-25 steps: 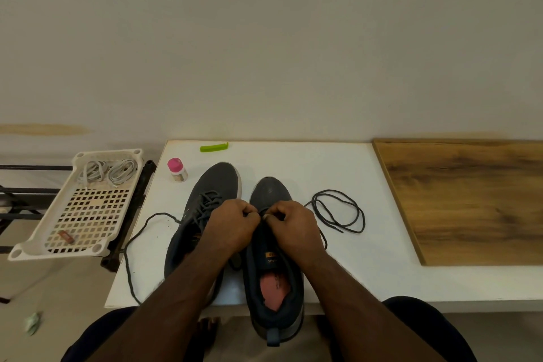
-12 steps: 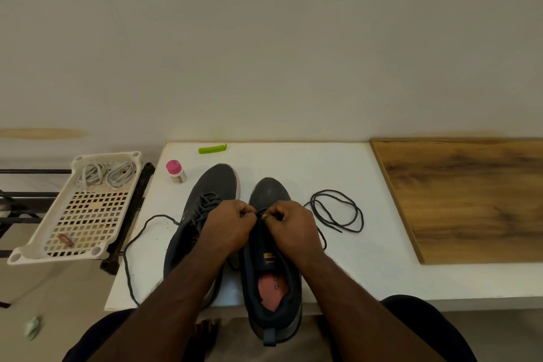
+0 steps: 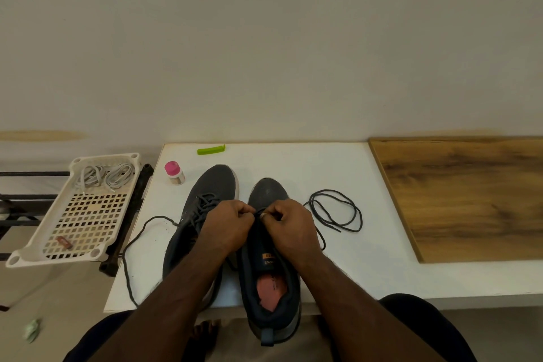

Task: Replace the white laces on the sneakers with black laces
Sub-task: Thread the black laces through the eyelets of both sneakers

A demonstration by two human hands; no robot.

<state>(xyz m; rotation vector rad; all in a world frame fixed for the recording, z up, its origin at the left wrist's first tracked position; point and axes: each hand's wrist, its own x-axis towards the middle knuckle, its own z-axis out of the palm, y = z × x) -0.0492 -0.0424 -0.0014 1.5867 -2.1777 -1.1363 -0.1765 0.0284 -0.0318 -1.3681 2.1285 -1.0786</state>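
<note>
Both hands, left hand [image 3: 227, 222] and right hand [image 3: 289, 222], pinch the thin, limp black lace [image 3: 260, 211] over the right shoe [image 3: 269, 258] near the table's [image 3: 293, 161] front edge; it is best gripped by its stiff tip.

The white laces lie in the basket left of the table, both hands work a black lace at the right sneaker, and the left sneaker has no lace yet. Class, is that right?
One detail is wrong. In the head view the left sneaker already carries a dark lace. The white laces do lie in the basket, and both hands, left and right, pinch a black lace at the right sneaker.
</note>
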